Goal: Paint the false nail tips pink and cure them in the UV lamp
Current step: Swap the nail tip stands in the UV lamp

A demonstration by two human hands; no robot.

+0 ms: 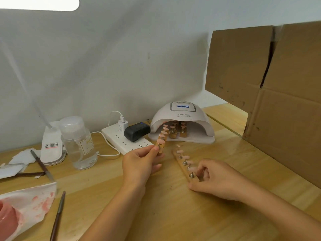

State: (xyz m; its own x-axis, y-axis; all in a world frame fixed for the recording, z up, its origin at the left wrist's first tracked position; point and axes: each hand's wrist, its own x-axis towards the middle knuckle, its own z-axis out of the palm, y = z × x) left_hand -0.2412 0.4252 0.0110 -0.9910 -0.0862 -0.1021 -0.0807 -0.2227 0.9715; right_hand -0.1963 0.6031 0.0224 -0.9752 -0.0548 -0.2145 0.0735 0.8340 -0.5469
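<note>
The left hand pinches a wooden strip of pink nail tips at the mouth of the UV lamp; the right hand grips a second strip lying on the surface.

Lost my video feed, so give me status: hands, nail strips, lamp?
Left hand holds one nail strip at the lamp mouth. Right hand grips second strip on the table. Two strips already inside; nothing blocking.
</note>
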